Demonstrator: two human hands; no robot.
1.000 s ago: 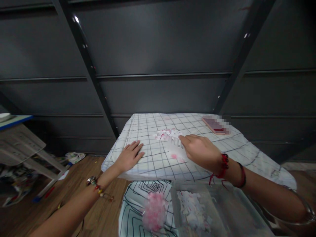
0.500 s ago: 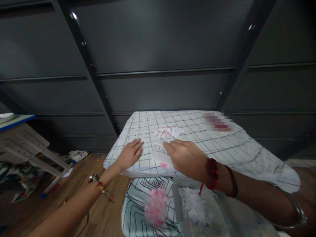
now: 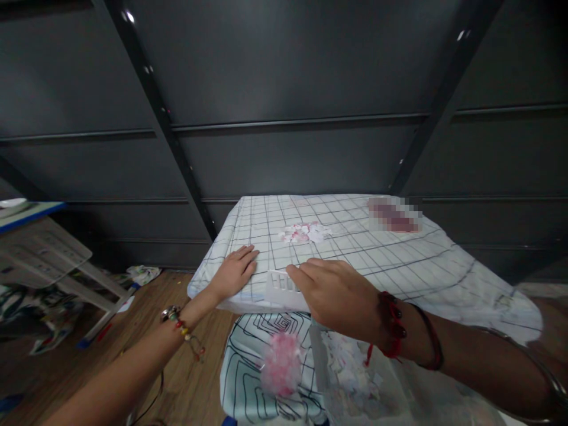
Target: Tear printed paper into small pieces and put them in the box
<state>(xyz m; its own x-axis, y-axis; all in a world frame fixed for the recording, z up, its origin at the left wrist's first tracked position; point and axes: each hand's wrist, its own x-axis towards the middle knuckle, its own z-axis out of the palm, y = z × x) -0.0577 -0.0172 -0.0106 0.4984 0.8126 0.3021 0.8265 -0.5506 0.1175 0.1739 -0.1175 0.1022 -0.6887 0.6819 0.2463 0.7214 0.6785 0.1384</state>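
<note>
My left hand (image 3: 235, 271) lies palm down on the near left part of a white checked cloth (image 3: 261, 216), its fingers stretched out. My right hand (image 3: 335, 293) is closed around a flat white plastic piece with slots (image 3: 284, 290), at the cloth's near edge. Most of that piece's right side is hidden by my fingers. Farther back on the cloth is a small heap of white and pink scraps (image 3: 306, 232). Below the edge, a clear bag with pink contents (image 3: 283, 364) rests on a patterned seat (image 3: 239, 378).
A translucent bin (image 3: 317, 361) holding whitish scraps stands below my right forearm. At the right back of the cloth lies a blurred-out object (image 3: 393, 216). A desk with a blue edge (image 3: 38, 216) stands at left. Dark panels (image 3: 284, 160) rise behind the cloth.
My right hand has drawn the slotted white piece toward me and slightly left, to the cloth's near edge. A pink bit seen beside it earlier no longer shows. My left hand stays in place.
</note>
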